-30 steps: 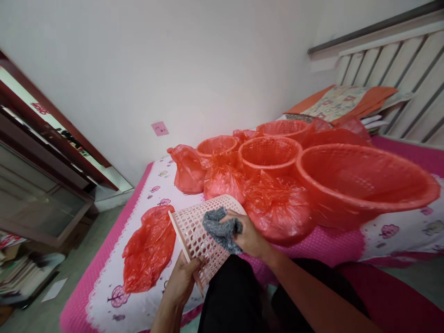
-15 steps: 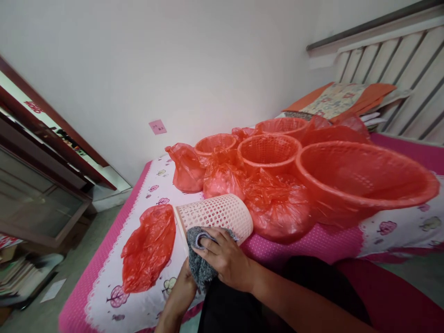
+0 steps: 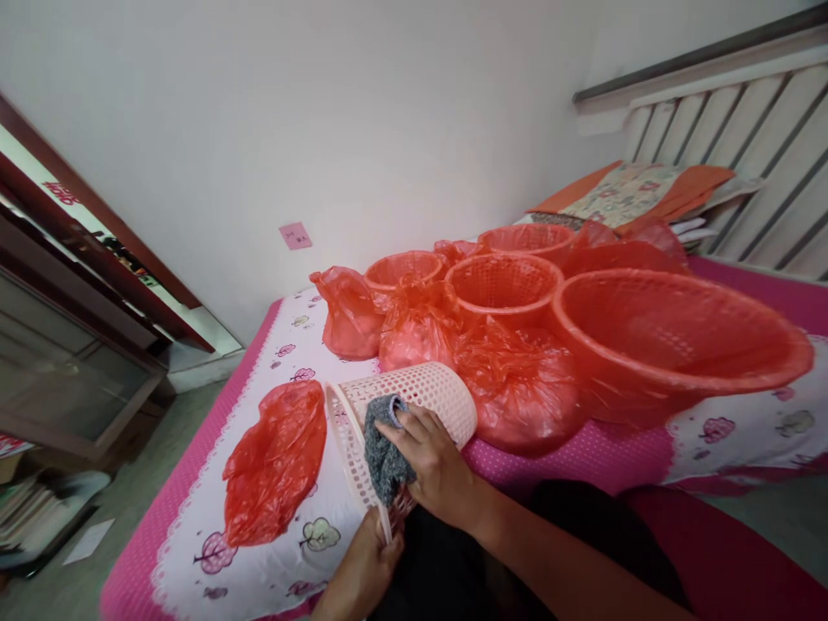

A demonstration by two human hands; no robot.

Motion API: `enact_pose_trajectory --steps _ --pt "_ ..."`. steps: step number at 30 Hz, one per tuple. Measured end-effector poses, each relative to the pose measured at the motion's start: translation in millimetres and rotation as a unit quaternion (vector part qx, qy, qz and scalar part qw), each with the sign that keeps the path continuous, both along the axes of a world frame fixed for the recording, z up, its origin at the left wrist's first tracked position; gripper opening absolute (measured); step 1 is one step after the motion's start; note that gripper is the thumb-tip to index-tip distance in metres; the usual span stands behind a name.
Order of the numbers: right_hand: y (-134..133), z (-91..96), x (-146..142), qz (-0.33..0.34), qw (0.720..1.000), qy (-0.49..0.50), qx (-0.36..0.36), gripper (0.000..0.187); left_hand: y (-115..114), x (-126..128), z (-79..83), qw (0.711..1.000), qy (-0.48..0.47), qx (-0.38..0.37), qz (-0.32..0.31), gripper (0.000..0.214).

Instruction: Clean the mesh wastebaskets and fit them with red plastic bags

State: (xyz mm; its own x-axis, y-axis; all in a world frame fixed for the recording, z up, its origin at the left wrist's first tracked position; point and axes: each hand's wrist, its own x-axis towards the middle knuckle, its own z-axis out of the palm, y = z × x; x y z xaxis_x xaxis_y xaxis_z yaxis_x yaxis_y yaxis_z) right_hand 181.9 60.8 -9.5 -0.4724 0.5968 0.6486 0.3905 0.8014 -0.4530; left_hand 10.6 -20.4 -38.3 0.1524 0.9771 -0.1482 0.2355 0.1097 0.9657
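Note:
A pale pink perforated plastic basket (image 3: 446, 397) lies on its side at the bed's front edge, its open mouth facing left. My left hand (image 3: 368, 561) grips the basket's rim at the near end, thumb over the edge. With my right hand (image 3: 433, 461) I press a grey cloth (image 3: 385, 448) against the outer wall, fingers closed on the fabric. A crumpled red plastic bag (image 3: 278, 466) rests flat to the left of the basket. Part of the basket's near side is hidden behind my right hand and the cloth.
Several baskets covered in red plastic bags, including a wide one (image 3: 679, 336) and a smaller one (image 3: 504, 285), crowd the bed's right side. The bed cover (image 3: 226, 431) has a pink border. A radiator (image 3: 763, 147) and folded fabrics (image 3: 640, 194) are at back right.
The cloth has moved off the rim, up and right along the basket wall with my right hand. My left hand has moved right and now holds the rim.

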Motion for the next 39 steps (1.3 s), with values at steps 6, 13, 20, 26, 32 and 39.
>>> enact_pose_trajectory --steps 6,13,20,26,32,39 --pt "13 -10.9 0 -0.035 0.999 0.004 -0.031 0.071 -2 -21 -22.4 0.999 0.051 0.001 0.006 0.037" --pt "46 -35.5 9 -0.107 0.991 0.02 -0.082 0.076 -5 -45 -41.0 0.996 0.076 -0.021 0.045 0.035" --pt "79 -50.9 29 -0.179 0.977 0.048 -0.108 0.068 -4 -45 -46.3 0.998 0.057 -0.029 0.029 0.05" --pt "91 -46.1 45 -0.245 0.95 0.006 -0.192 0.06 -3 -43 -47.9 0.996 0.081 -0.033 0.027 0.064" --pt "89 -37.7 64 -0.263 0.935 -0.023 -0.239 0.049 -2 -40 -46.7 0.997 0.078 -0.01 0.017 0.066" --pt "88 -32.4 74 -0.265 0.924 -0.066 -0.267 0.032 1 -32 -32.4 0.997 0.027 -0.03 0.066 0.06"
